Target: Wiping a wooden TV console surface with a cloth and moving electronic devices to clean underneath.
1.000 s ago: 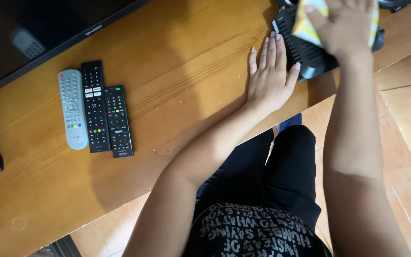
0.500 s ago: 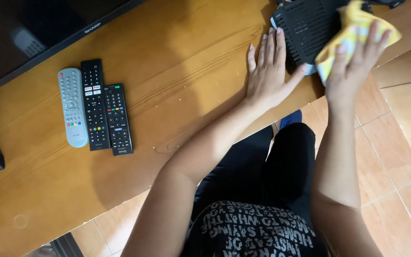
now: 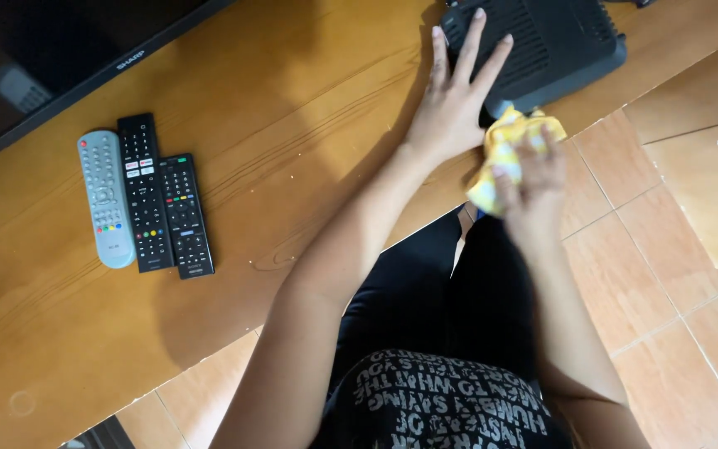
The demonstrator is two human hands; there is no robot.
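A black vented box (image 3: 552,43) lies on the wooden table (image 3: 292,125) at the top right. My left hand (image 3: 452,100) rests flat, fingers spread, with its fingertips on the box's near left corner. My right hand (image 3: 530,173) is closed on a crumpled yellow cloth (image 3: 500,158), held at the table's front edge just below the box.
Three remote controls lie side by side at the left: a grey remote (image 3: 105,199), a long black remote (image 3: 145,193) and a shorter black remote (image 3: 184,214). A dark television screen (image 3: 51,50) fills the top left. Tan floor tiles (image 3: 666,274) lie to the right.
My right hand has drawn the yellow cloth off the top of the black box and down to the table's front edge. My left hand's fingertips now rest on the box.
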